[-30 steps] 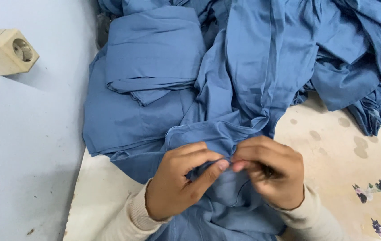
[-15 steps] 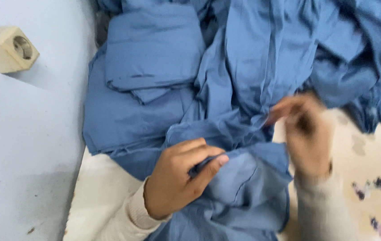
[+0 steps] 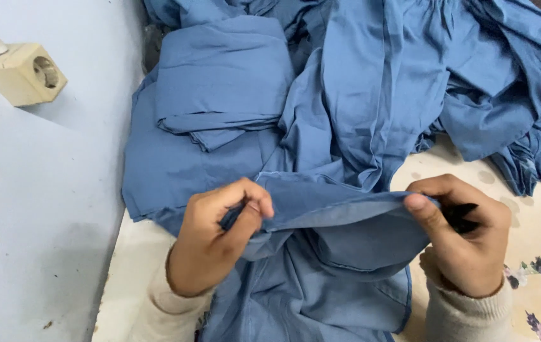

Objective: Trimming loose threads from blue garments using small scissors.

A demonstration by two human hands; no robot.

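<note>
- I found the left hand [image 3: 220, 237] pinched shut on the folded edge of a blue garment [image 3: 334, 253], thumb pressed against forefinger over the cloth.
- The right hand [image 3: 457, 237] gripped the same edge further right; the two hands were well apart, with the edge stretched taut between them.
- The garment lay near, draped over the pale surface [image 3: 536, 215], its far part running into a heap of blue cloth [image 3: 378, 82].
- I judged the step to be spreading and checking a seam or hem; any further handling would need both grips kept firm.
- A dark object showed in the right hand's palm; I could not identify it.
- A wall socket [image 3: 23, 73] sat far left.
- Both sleeves were cut off at the near edge.
</note>
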